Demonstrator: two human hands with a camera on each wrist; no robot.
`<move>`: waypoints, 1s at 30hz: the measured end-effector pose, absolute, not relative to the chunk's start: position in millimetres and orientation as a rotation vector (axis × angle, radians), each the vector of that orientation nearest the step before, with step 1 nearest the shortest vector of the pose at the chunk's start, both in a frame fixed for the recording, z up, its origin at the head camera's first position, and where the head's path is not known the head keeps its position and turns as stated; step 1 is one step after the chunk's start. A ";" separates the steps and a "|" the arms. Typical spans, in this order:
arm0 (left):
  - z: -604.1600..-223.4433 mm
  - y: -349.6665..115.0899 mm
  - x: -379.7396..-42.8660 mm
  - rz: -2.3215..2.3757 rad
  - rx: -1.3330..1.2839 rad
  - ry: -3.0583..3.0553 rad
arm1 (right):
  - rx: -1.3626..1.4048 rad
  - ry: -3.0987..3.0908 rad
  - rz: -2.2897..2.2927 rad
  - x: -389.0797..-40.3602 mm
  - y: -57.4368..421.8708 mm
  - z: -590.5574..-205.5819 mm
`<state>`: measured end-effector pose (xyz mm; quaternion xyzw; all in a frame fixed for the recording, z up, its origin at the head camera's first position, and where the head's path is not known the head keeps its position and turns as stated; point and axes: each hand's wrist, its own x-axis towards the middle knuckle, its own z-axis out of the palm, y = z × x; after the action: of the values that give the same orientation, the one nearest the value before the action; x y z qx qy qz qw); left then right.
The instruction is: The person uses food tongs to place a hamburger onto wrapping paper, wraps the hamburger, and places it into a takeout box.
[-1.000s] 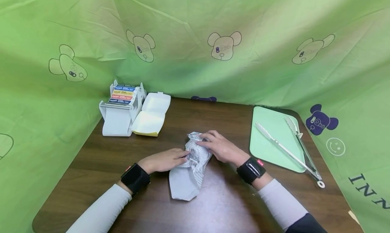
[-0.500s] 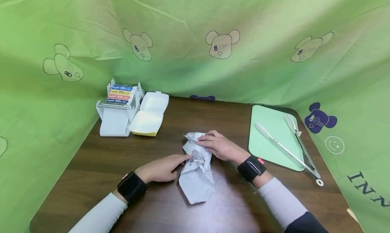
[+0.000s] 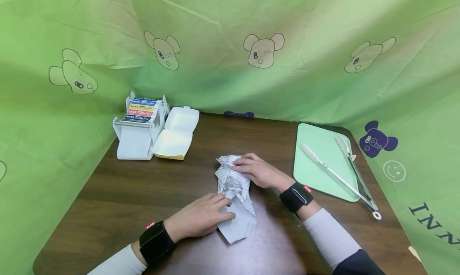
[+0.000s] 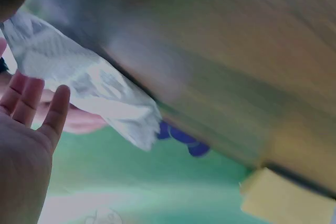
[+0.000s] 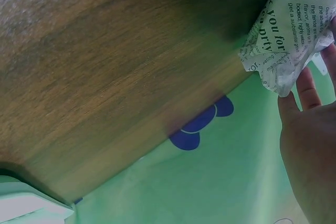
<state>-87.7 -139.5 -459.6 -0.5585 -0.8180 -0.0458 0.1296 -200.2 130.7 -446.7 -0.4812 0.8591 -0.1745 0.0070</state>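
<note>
A long sheet of printed paper [image 3: 234, 183], crumpled and folded in its upper part, lies on the middle of the table. Its near end is a smooth flap with a pointed tip. My right hand [image 3: 259, 172] rests on the paper's upper right side, fingers laid over it. In the right wrist view, lettering shows on the paper [image 5: 299, 30] beside those fingers. My left hand [image 3: 203, 215] is at the lower left edge, thumb and fingers apart above the flap. The left wrist view shows the left hand's fingers [image 4: 56, 111] fairly straight. Anything inside the folds is hidden.
A white dispenser [image 3: 136, 141] with coloured labels stands at the back left, beside an open white takeaway box [image 3: 174, 141]. On the right, metal tongs [image 3: 334, 171] lie across a mint-green tray [image 3: 305, 179]. A green curtain [image 3: 212, 83] encloses the wooden table [image 3: 118, 203].
My left hand has drawn back from the crumpled middle and come nearer me, over the flap. The paper's near end has swung right. The right hand has stayed about where it was.
</note>
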 end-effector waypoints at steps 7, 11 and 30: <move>-453.8 -128.7 -94.8 -0.283 -1.592 -2.293 | -1.518 2.690 -0.567 -200.0 130.1 -449.3; -449.5 -123.7 -109.8 -0.571 -1.485 -2.288 | -1.515 2.689 -0.626 -199.1 130.9 -449.7; -456.7 -100.0 -165.2 -1.226 -0.829 -2.587 | -1.171 2.588 -1.059 -197.2 138.2 -452.6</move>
<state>-165.2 -100.0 -456.7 -0.2772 -0.8652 -0.4100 0.0806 -197.2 138.2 -452.6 -0.3856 0.8524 -0.3489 0.0551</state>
